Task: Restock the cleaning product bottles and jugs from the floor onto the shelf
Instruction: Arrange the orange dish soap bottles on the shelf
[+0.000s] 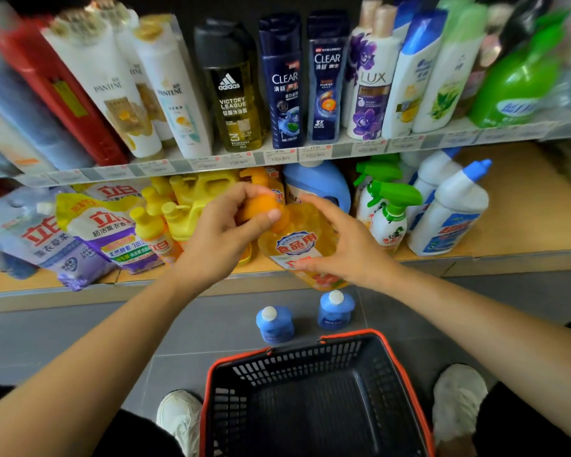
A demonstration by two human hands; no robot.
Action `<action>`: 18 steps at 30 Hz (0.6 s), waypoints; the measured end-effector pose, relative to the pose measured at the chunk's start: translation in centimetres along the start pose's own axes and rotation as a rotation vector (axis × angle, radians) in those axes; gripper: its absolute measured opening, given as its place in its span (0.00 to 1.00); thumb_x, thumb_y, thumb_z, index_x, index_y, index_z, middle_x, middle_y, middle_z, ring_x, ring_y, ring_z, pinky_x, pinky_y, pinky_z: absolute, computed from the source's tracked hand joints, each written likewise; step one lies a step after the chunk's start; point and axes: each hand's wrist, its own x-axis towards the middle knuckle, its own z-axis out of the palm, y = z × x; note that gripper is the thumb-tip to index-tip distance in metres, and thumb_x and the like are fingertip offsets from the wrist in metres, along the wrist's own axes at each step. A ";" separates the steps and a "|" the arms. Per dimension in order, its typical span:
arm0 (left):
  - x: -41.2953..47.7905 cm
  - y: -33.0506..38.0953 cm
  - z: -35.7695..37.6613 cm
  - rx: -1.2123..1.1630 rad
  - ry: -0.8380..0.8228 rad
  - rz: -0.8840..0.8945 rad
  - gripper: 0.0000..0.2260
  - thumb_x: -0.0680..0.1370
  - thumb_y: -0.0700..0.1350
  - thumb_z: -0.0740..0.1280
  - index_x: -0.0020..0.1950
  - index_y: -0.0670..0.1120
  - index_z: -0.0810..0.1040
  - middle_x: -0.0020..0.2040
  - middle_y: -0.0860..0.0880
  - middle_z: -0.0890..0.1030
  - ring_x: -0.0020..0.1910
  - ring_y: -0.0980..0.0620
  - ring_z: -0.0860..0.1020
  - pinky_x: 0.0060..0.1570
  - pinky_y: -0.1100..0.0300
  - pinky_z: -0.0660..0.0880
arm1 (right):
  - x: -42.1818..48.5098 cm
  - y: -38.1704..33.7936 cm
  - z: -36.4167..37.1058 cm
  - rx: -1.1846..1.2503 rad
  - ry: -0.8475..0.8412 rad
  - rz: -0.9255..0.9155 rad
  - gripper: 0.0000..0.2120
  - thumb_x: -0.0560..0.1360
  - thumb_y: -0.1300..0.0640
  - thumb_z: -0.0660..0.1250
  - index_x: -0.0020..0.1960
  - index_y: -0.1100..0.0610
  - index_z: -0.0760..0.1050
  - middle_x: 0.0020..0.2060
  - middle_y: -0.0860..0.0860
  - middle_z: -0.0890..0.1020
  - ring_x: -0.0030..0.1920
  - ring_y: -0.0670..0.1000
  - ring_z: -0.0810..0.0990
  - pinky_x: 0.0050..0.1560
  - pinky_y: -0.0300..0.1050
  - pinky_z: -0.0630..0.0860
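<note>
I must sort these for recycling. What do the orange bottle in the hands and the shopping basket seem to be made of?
Orange bottle: probably clear glossy plastic, since the liquid shows through. Shopping basket: seemingly matte black moulded plastic mesh with a red rim.

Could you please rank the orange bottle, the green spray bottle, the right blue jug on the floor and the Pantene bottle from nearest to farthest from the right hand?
1. Orange bottle: touching the right hand.
2. Green spray bottle: just right, lower shelf.
3. Right blue jug: below, on floor.
4. Pantene bottle: upper shelf, far left.
</note>
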 end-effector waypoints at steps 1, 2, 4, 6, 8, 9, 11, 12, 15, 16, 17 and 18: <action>-0.5 -0.2 0.2 -0.015 -0.005 -0.015 0.11 0.76 0.48 0.71 0.58 0.49 0.77 0.49 0.54 0.80 0.48 0.58 0.79 0.45 0.63 0.77 | -0.3 0.1 -0.2 -0.008 -0.019 -0.003 0.43 0.64 0.50 0.82 0.74 0.42 0.65 0.63 0.39 0.78 0.64 0.39 0.77 0.64 0.39 0.75; -1.0 -0.3 0.4 -0.016 -0.011 -0.023 0.12 0.76 0.48 0.70 0.58 0.47 0.77 0.49 0.53 0.80 0.48 0.56 0.79 0.46 0.61 0.77 | -0.6 0.1 -0.2 -0.028 -0.018 -0.001 0.42 0.64 0.49 0.83 0.73 0.42 0.66 0.62 0.38 0.79 0.63 0.39 0.77 0.64 0.41 0.76; -1.4 -0.4 0.8 0.057 -0.018 -0.007 0.13 0.76 0.49 0.70 0.57 0.45 0.77 0.52 0.49 0.79 0.51 0.50 0.79 0.49 0.58 0.78 | -1.3 0.4 -0.2 -0.103 0.025 0.005 0.42 0.63 0.47 0.83 0.72 0.42 0.68 0.60 0.38 0.79 0.61 0.38 0.78 0.62 0.43 0.77; -1.5 -0.4 1.2 0.235 0.026 0.042 0.12 0.75 0.50 0.73 0.53 0.45 0.78 0.52 0.46 0.76 0.51 0.51 0.77 0.48 0.61 0.75 | -2.0 0.6 0.0 -0.251 0.066 -0.027 0.43 0.62 0.46 0.82 0.73 0.42 0.67 0.62 0.39 0.78 0.61 0.40 0.77 0.62 0.48 0.77; -1.5 -0.5 1.6 0.353 0.081 0.057 0.12 0.75 0.49 0.76 0.50 0.45 0.78 0.51 0.47 0.76 0.48 0.52 0.77 0.44 0.61 0.74 | -2.5 0.7 -0.1 -0.407 0.079 -0.088 0.45 0.62 0.47 0.82 0.75 0.42 0.66 0.65 0.44 0.78 0.63 0.46 0.77 0.60 0.54 0.77; -1.5 -0.6 1.8 0.356 0.078 0.041 0.11 0.75 0.48 0.76 0.50 0.45 0.78 0.49 0.48 0.77 0.45 0.53 0.77 0.42 0.59 0.75 | -2.6 0.7 -0.1 -0.461 0.080 -0.112 0.45 0.62 0.47 0.82 0.75 0.43 0.66 0.66 0.45 0.77 0.63 0.49 0.78 0.59 0.55 0.78; -1.7 -0.9 2.1 0.355 0.049 0.010 0.07 0.77 0.47 0.75 0.49 0.47 0.80 0.44 0.54 0.81 0.37 0.59 0.76 0.37 0.59 0.72 | -2.7 0.5 -0.4 -0.544 0.093 -0.174 0.44 0.63 0.48 0.82 0.75 0.46 0.67 0.66 0.47 0.78 0.63 0.52 0.79 0.58 0.56 0.78; -1.8 -1.1 2.3 0.370 0.048 0.003 0.05 0.77 0.48 0.74 0.48 0.48 0.81 0.43 0.55 0.81 0.35 0.60 0.75 0.37 0.61 0.71 | -2.8 0.4 -0.5 -0.585 0.097 -0.215 0.43 0.63 0.49 0.82 0.75 0.48 0.69 0.66 0.49 0.78 0.62 0.54 0.79 0.57 0.55 0.78; -2.0 -1.3 2.8 0.402 0.045 0.036 0.06 0.75 0.48 0.75 0.48 0.49 0.81 0.44 0.56 0.81 0.39 0.58 0.77 0.40 0.60 0.74 | -2.9 0.1 -0.6 -0.693 0.095 -0.288 0.41 0.63 0.49 0.82 0.73 0.51 0.72 0.65 0.52 0.79 0.61 0.56 0.80 0.56 0.54 0.79; -2.1 -1.4 2.9 0.431 0.033 0.085 0.07 0.74 0.47 0.77 0.49 0.48 0.82 0.45 0.56 0.80 0.43 0.56 0.78 0.43 0.60 0.74 | -2.9 0.0 -0.6 -0.710 0.096 -0.296 0.40 0.63 0.50 0.82 0.72 0.52 0.72 0.65 0.53 0.79 0.61 0.57 0.80 0.56 0.54 0.79; -2.2 -1.4 3.0 0.463 0.023 0.138 0.08 0.74 0.46 0.77 0.50 0.47 0.82 0.47 0.55 0.80 0.46 0.56 0.78 0.45 0.60 0.75 | -2.9 0.0 -0.6 -0.716 0.094 -0.297 0.40 0.63 0.50 0.82 0.72 0.52 0.73 0.65 0.53 0.79 0.61 0.57 0.80 0.55 0.54 0.79; -2.3 -1.5 3.0 0.478 0.015 0.182 0.09 0.73 0.45 0.78 0.51 0.46 0.83 0.48 0.54 0.80 0.48 0.55 0.78 0.47 0.59 0.75 | -2.9 0.0 -0.7 -0.710 0.090 -0.292 0.40 0.63 0.50 0.82 0.72 0.52 0.73 0.65 0.53 0.79 0.62 0.57 0.80 0.56 0.55 0.79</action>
